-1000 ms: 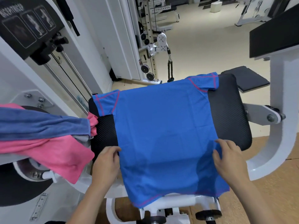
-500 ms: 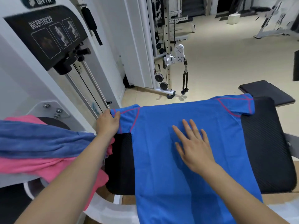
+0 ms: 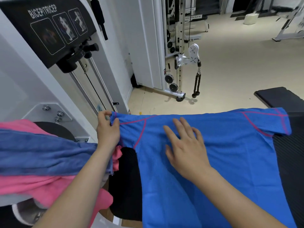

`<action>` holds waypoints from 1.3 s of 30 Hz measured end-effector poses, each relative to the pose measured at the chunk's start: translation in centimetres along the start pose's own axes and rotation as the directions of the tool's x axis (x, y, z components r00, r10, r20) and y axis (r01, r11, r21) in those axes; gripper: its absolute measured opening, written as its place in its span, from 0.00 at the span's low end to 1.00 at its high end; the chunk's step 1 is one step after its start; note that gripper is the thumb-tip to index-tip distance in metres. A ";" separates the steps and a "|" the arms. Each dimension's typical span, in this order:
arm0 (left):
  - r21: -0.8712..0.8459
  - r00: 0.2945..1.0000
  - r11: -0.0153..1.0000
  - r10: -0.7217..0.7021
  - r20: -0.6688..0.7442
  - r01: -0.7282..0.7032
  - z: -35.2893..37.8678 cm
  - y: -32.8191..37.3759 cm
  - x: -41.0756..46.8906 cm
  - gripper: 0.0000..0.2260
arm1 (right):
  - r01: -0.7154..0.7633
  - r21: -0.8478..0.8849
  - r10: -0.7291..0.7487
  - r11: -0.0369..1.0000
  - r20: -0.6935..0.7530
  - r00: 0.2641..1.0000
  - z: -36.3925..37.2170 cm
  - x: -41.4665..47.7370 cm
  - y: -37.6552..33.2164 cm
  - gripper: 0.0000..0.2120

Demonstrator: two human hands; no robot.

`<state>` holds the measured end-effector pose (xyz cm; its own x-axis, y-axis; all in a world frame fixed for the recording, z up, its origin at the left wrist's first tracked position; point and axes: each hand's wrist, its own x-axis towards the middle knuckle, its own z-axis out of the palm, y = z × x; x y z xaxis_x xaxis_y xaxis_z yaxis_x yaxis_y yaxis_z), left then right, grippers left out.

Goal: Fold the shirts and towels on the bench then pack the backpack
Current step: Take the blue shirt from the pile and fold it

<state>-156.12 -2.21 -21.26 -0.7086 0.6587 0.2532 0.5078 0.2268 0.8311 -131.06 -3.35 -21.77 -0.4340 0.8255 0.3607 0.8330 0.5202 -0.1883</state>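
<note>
While your left hand (image 3: 107,130) pinches the sleeve hem of the blue shirt (image 3: 205,162) at the far left corner of the bench (image 3: 125,178), your right hand (image 3: 184,147) lies flat on its chest, fingers spread. Risk: a hard pull may slide the thin mesh knit off the ribbed black padding. The plush blue towel (image 3: 46,155) and pink cloth (image 3: 41,183) beside the left edge could snag.

Matt blue knit shirt (image 3: 213,162) on textured black bench (image 3: 292,162).
</note>
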 end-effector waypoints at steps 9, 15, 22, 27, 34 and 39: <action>0.059 0.995 0.995 0.083 0.054 -0.086 0.1 0.5 -1.1 0.20 | 0.111 -0.045 -0.100 0.993 0.200 0.975 5.4 2.8 -2.3 0.28; 0.154 0.937 0.980 0.065 0.344 -0.124 -0.5 2.4 -0.9 0.30 | 0.066 -0.028 -0.060 0.997 0.175 0.983 4.8 3.3 -3.4 0.30; 0.206 0.822 0.912 0.199 0.534 -0.355 2.0 8.6 -2.2 0.36 | -0.088 0.544 0.150 0.835 -0.071 0.986 2.3 4.8 -3.7 0.23; 0.011 0.838 0.954 0.259 0.481 -0.301 1.5 7.5 -3.2 0.30 | -0.340 0.707 0.358 0.620 0.131 0.925 1.0 6.1 -0.5 0.19; 0.293 0.954 0.929 0.147 0.262 -0.224 1.7 2.7 -7.4 0.21 | 0.057 0.191 -0.071 0.980 0.067 0.995 1.9 5.8 -2.3 0.22; 0.138 0.991 0.989 0.030 0.133 -0.048 1.6 1.8 -7.8 0.17 | 0.150 0.012 -0.148 0.989 0.231 0.962 4.0 5.5 -2.1 0.25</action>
<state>-148.91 -5.78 -22.55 -0.6214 0.7549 0.2098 0.6042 0.2912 0.7417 -136.57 0.99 -23.06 -0.6200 0.7672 0.1642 0.7547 0.6404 -0.1427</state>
